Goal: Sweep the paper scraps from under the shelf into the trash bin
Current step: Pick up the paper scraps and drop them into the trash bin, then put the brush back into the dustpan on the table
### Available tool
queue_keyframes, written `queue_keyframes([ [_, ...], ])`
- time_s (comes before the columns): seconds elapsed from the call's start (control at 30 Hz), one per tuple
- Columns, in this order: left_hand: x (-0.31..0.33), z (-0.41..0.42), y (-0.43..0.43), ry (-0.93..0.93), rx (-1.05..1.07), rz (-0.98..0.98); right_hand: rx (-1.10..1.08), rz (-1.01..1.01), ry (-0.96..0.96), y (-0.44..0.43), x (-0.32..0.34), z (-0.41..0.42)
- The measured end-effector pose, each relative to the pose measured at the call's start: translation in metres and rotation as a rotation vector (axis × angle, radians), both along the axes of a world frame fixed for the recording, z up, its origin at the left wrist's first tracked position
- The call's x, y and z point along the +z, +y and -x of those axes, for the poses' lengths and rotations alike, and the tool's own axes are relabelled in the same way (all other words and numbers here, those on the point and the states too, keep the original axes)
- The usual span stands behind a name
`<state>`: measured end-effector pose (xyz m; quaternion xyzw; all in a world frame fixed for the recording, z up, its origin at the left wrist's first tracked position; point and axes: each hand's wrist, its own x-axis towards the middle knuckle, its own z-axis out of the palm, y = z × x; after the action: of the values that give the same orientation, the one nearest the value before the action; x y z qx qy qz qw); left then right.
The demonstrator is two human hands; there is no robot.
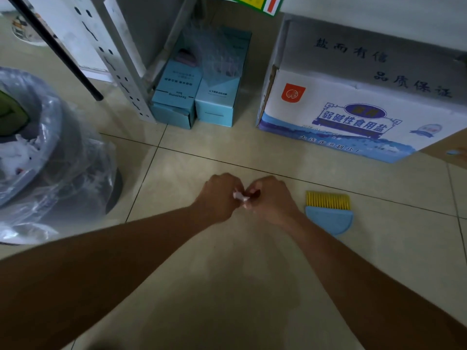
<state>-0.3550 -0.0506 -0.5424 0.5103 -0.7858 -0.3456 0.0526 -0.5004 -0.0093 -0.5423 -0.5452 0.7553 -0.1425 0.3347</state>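
My left hand (218,198) and my right hand (271,199) meet low over the tiled floor, both closed on a small white paper scrap (240,196) pinched between them. A small blue hand brush with yellow bristles (328,213) lies on the floor just right of my right hand, untouched. The trash bin (50,157), lined with a clear plastic bag and holding white paper, stands at the left. The metal shelf leg (118,64) rises behind it.
Two light blue cartons (197,97) sit under the shelf. A large white and blue cardboard box (353,97) stands at the right. A black rod (58,51) slants down to the floor near the shelf leg. Open tile lies in front of me.
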Motion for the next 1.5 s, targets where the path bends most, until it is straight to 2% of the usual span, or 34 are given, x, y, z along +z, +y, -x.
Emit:
queue_keyframes([
  [0.23,0.141,-0.044,-0.034,0.027,-0.014,0.145,0.166,0.199,-0.170,-0.039,0.132,-0.028],
  [0.37,0.224,-0.106,-0.038,-0.058,0.009,0.292,0.272,0.281,-0.295,-0.053,0.199,-0.084],
  [0.5,0.275,-0.181,-0.038,-0.011,0.146,0.255,0.359,0.363,-0.414,-0.077,0.234,-0.156],
  [0.63,0.276,-0.245,-0.042,-0.056,0.306,0.241,0.395,0.322,-0.423,-0.100,0.233,-0.229],
  [0.77,0.251,-0.283,-0.047,-0.080,0.398,0.086,0.469,0.223,-0.321,-0.107,0.214,-0.271],
  [0.87,0.238,-0.294,-0.048,-0.258,0.347,0.165,0.517,0.142,-0.194,-0.109,0.206,-0.278],
  [0.93,0.235,-0.298,-0.047,-0.253,0.357,0.231,0.509,0.162,-0.150,-0.107,0.205,-0.279],
  [1.07,0.232,-0.300,-0.044,-0.156,0.379,0.278,0.449,0.303,-0.179,-0.105,0.208,-0.279],
  [1.2,0.232,-0.292,-0.040,-0.140,0.325,0.299,0.574,0.176,-0.250,-0.101,0.215,-0.277],
  [1.3,0.235,-0.283,-0.038,-0.111,0.305,0.329,0.437,0.283,-0.292,-0.098,0.213,-0.267],
  [1.4,0.240,-0.265,-0.034,-0.120,0.217,0.383,0.455,0.261,-0.340,-0.086,0.214,-0.236],
  [1.5,0.239,-0.238,-0.027,-0.039,0.204,0.374,0.345,0.270,-0.301,-0.069,0.204,-0.169],
])
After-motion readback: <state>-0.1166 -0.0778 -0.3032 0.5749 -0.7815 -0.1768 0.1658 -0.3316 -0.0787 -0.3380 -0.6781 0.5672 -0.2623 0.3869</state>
